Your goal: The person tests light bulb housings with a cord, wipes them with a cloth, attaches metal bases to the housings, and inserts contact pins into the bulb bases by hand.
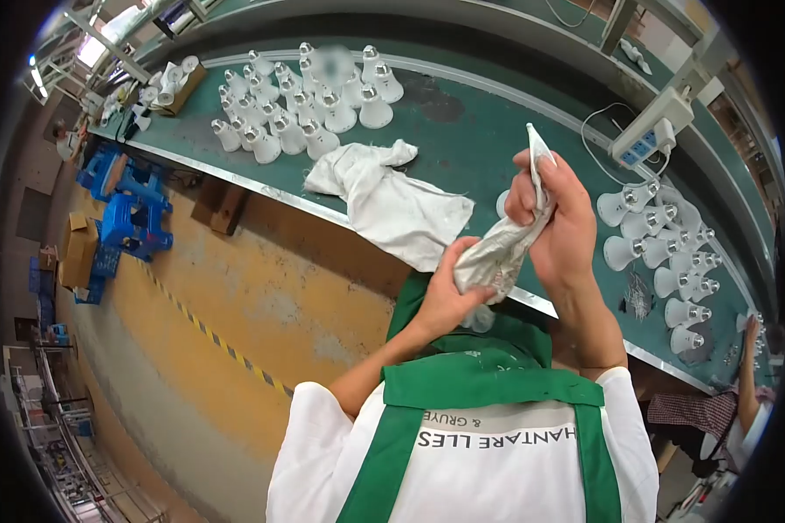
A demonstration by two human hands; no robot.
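My right hand (560, 209) pinches a greyish-white cloth (504, 248) near its upper end, and a narrow pointed tip of it rises above the fingers. Lower down, my left hand (452, 295) is closed around the wider, bunched end of the same cloth. Whether anything sits inside the folds I cannot tell. A larger white rag (397, 200) lies crumpled on the green bench (475, 113), left of my hands, and hangs over its front edge. Behind my right fingers a white rounded thing shows in part. Below my left hand is a pale, translucent shape that I cannot make out.
Several white bulbs (337, 113) stand grouped at the bench's far left, and several more bulbs (657, 222) are on the right beside small metal pins (638, 298). A power strip (654, 131) with a cable is mounted at right. Another person's arm (748, 366) reaches in at far right.
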